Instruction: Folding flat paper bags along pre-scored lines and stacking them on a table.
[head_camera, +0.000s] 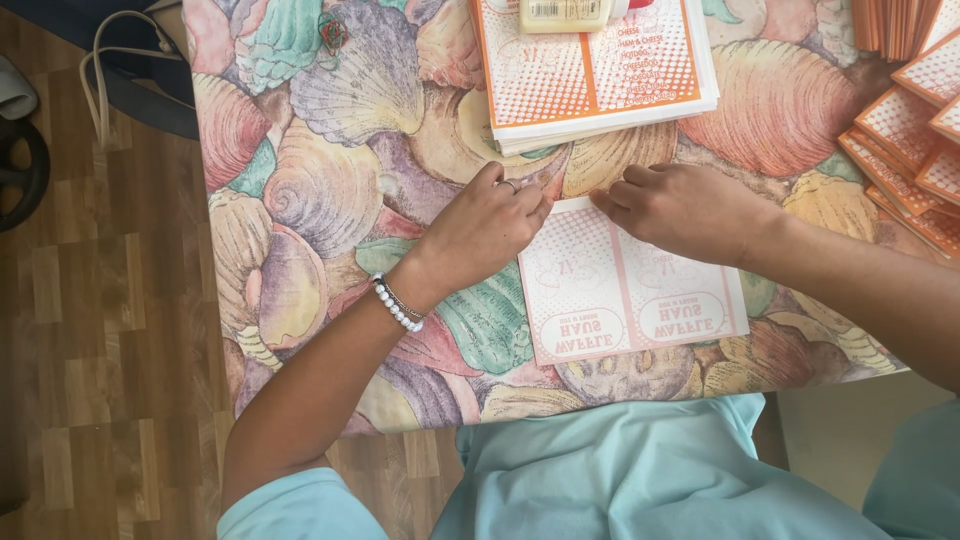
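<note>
A flat white paper sheet with pale orange print (620, 300) lies on a table covered by a seashell-patterned cloth (330, 180). My left hand (487, 225), with a ring and a white bead bracelet on the wrist, presses its fingertips on the sheet's top left corner. My right hand (680, 208) rests knuckles-up on the sheet's top edge, fingers curled down onto the paper. The two hands nearly meet at the top middle of the sheet.
A stack of orange-and-white printed sheets (590, 75) lies further back with a pale yellow bottle (565, 14) on it. Folded orange-edged pieces (915, 140) are piled at the right. A wooden floor, a white cable (110, 60) and a dark wheel (20, 170) lie left.
</note>
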